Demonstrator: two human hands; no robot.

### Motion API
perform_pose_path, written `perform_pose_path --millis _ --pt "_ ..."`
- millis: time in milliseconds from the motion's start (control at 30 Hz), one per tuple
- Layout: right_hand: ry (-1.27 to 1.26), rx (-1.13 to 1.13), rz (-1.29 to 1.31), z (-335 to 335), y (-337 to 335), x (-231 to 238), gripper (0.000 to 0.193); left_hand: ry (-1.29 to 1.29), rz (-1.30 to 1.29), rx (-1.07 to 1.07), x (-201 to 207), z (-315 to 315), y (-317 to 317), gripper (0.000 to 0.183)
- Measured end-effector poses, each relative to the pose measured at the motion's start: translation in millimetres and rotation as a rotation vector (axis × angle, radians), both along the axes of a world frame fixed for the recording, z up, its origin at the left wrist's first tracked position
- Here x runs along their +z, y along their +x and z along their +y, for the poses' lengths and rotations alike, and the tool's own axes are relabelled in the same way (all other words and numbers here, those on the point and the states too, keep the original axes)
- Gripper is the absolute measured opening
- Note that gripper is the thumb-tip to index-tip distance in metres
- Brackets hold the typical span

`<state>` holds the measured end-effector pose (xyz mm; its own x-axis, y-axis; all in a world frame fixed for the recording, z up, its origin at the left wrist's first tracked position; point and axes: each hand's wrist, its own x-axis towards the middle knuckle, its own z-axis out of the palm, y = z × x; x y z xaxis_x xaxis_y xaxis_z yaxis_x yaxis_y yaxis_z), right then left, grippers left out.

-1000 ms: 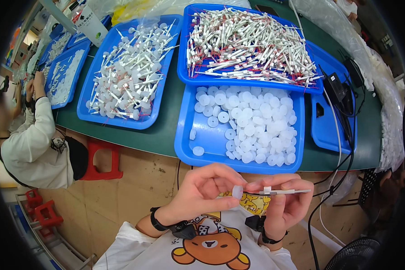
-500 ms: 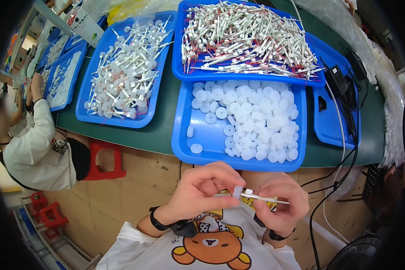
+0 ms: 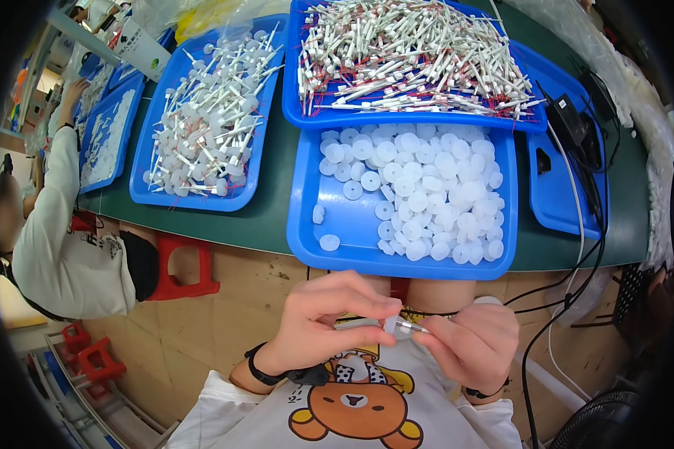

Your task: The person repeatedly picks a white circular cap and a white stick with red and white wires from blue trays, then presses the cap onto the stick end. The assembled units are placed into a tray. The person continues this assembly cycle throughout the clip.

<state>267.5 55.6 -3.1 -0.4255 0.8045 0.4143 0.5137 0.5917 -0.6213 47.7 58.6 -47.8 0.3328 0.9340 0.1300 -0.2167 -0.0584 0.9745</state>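
My left hand [image 3: 329, 318] pinches a translucent white plastic disc [image 3: 390, 325] between thumb and fingers, in front of my chest. My right hand [image 3: 473, 340] grips a thin white rod with a shiny metal section [image 3: 412, 327]. The rod's tip meets the disc; how deep it sits inside I cannot tell. Most of the rod is hidden by my right fingers. Just beyond my hands, a blue tray [image 3: 303, 224] holds many loose translucent discs [image 3: 427, 187].
Behind it, a blue tray [image 3: 296, 108] is heaped with white rods with red wires. Another blue tray [image 3: 138, 187], to the left, holds rods with discs. Black cables [image 3: 599, 232] hang at the right. A co-worker [image 3: 67, 232] sits at the left by a red stool [image 3: 191, 280].
My right fingers have moved up the rod toward the disc and now cover most of it. The co-worker's arm has reached farther forward. The whole view has shifted slightly.
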Motion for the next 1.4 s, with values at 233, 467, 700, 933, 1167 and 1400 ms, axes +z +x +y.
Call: perform_pose_path --millis 233,467,700,933,1167,1400 --pt "-0.672 -0.053 0.329 -10 -5 -5 0.011 0.095 0.176 0.021 11 -1 -3 0.03" --pt "-1.21 -0.109 0.735 -11 -21 -16 0.013 0.084 0.084 0.012 -6 2 -13 0.031" --pt "-1.254 -0.072 0.768 -1 -14 -5 0.016 0.083 0.008 0.519 -2 33 -68 0.041" --pt "-1.001 -0.046 0.42 -6 -13 -12 0.013 0.667 1.231 0.933 37 72 -82 0.042" --pt "-0.789 -0.122 0.133 11 -16 14 0.01 0.571 1.179 0.13 18 44 -29 0.016" --pt "-0.346 -0.166 -0.17 75 -4 66 0.01 0.559 1.176 0.05 21 39 -27 0.012"
